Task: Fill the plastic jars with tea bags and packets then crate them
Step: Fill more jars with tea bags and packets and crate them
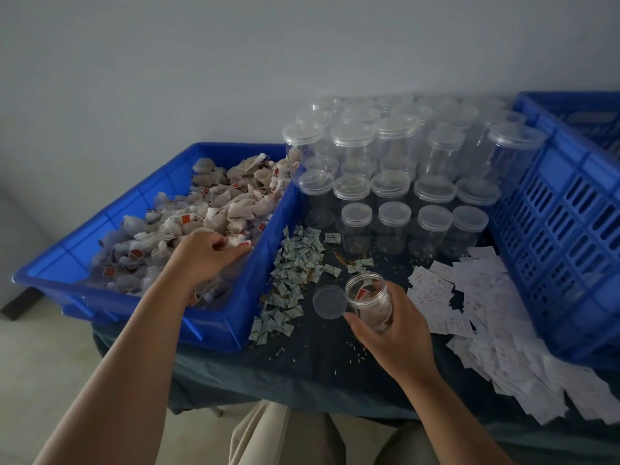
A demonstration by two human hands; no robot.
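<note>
Head view: left hand (pixel 204 260) down in wide blue plastic bin (pixel 214 327), fingers curled round a few of the pale mesh tea bags (pixel 214 199) heaped there. Right hand (pixel 392 333) wrapped round small clear plastic jar (pixel 369 297), tilted, mouth open, over dark cloth-covered table (pixel 318 357); some tea bags already inside. Round clear lid (pixel 328 302) flat on cloth just beside jar. Small green-white packets (pixel 295 263) piled between bin and jar; white packets (pixel 486 317) strewn right; lidded clear jars (pixel 396 182) behind; blue slotted crate (pixel 563 229) far right.
</note>
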